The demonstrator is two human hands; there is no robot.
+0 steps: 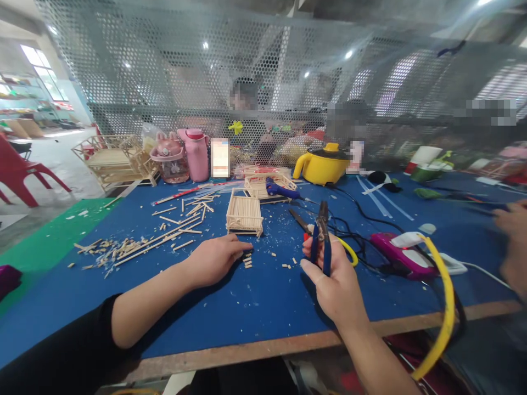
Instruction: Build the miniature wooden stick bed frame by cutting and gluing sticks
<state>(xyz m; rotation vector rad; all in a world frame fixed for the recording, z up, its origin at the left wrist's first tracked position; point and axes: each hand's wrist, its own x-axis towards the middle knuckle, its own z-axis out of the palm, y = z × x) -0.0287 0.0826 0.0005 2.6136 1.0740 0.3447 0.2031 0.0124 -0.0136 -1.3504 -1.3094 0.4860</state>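
Observation:
My left hand (224,257) rests on the blue table with its index finger stretched out, beside a short row of small cut wooden pieces (247,260). It holds nothing that I can see. In my right hand (335,280) is a pair of pliers (323,236) with blue handles, jaws pointing up. Just past my left fingers stands a small slatted model (244,213) built of thin wooden sticks. A dark-bladed tool (298,220) lies behind the pliers, its handle partly hidden by my right hand. A few more cut pieces (289,265) lie between my hands.
Loose sticks (164,240) and offcuts spread over the left side. A blue glue gun (282,189) lies on another stick model. Behind are a pink flask (195,155) and a yellow pot (325,164). Cables and a purple power strip (405,257) lie right, near another person's hand (514,233).

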